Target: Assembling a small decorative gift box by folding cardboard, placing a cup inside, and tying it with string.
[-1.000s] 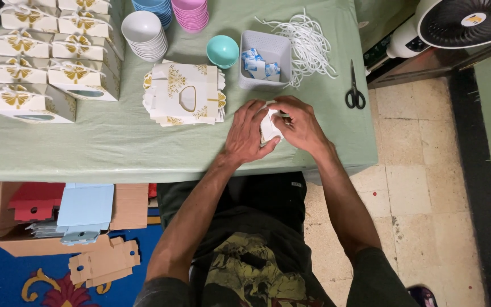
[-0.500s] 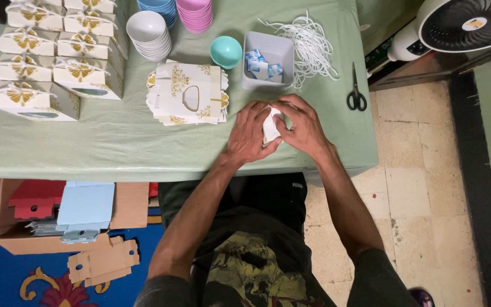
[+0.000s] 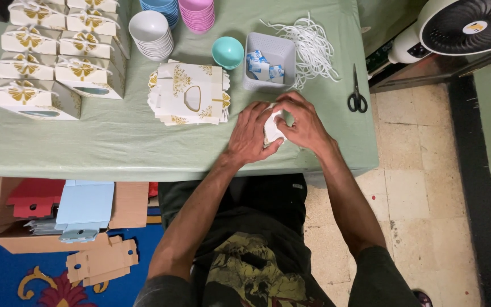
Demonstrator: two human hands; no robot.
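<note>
White item [image 3: 272, 128] between two hands [image 3: 251, 133]

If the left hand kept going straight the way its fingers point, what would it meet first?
The left hand points up and slightly right across the table. Past the small white piece it already holds with the right hand, the grey basket looks first in line; height is hard to judge.

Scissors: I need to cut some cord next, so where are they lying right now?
In the head view the scissors lie on the green tablecloth near its right edge, beside the white cord pile and beyond the right hand.
</note>
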